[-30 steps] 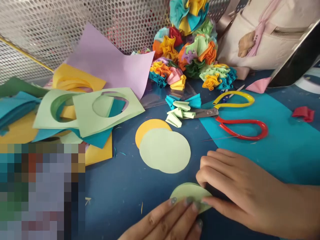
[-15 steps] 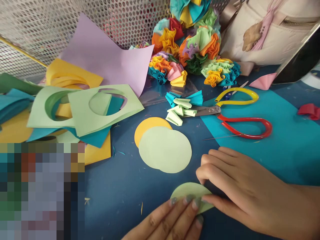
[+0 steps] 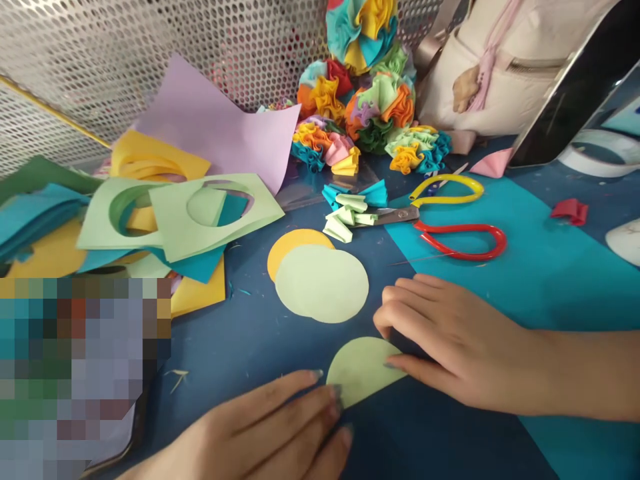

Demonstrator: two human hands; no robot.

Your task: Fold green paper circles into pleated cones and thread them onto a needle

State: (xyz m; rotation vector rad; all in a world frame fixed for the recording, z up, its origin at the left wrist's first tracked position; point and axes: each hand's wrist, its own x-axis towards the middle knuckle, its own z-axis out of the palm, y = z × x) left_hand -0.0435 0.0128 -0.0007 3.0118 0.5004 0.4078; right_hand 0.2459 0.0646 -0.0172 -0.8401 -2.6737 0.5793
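Observation:
A light green paper circle (image 3: 364, 370), folded into a half disc, lies on the blue table with its straight edge toward me. My right hand (image 3: 455, 343) holds the right end of it, thumb on top and fingers curled beside the rounded edge. At the left end, my left hand (image 3: 265, 423) has its fingers stretched out, fingertips touching the paper near the fold. Just beyond lie flat light green paper circles (image 3: 323, 283), overlapping a yellow circle (image 3: 295, 243). Scissors (image 3: 450, 217) with one yellow and one red handle lie past my right hand, a needle (image 3: 420, 259) beside them.
Small folded green and blue pieces (image 3: 350, 213) cover the scissor blades. Cut-out paper sheets (image 3: 220, 217) pile up at left, above a phone with a blurred screen (image 3: 110, 373). Ruffled paper balls (image 3: 380, 107) stand at the back, beside a pale bag (image 3: 500, 80). Turquoise paper (image 3: 525, 280) spreads at right.
My left hand has slid left along the folded circle, uncovering more of the half disc. My right hand keeps its hold on the right end. The view has shifted somewhat to the right.

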